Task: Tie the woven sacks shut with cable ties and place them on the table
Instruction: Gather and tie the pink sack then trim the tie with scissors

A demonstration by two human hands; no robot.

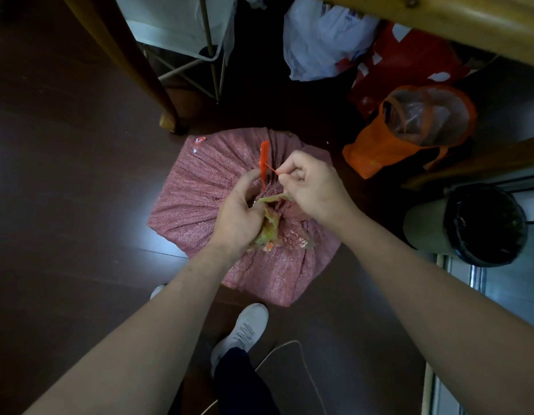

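Observation:
A pink woven sack (pixel 200 199) stands on the dark floor below me, its mouth gathered into a bunch with a greenish inner liner (pixel 270 223) sticking out. My left hand (pixel 241 211) grips the gathered neck. An orange-red cable tie (pixel 264 158) rises from the neck with its flat tag end up. My right hand (pixel 310 184) pinches the thin tail of the tie and holds it out to the right of the tag.
A wooden table leg (pixel 134 64) and table edge (pixel 457 22) lie ahead. An orange bag (pixel 409 136), a red bag (pixel 406 64) and a white bag (pixel 322 40) sit on the floor at right. A black-lined bin (pixel 475 226) stands at far right. My white shoe (pixel 244 330) is below.

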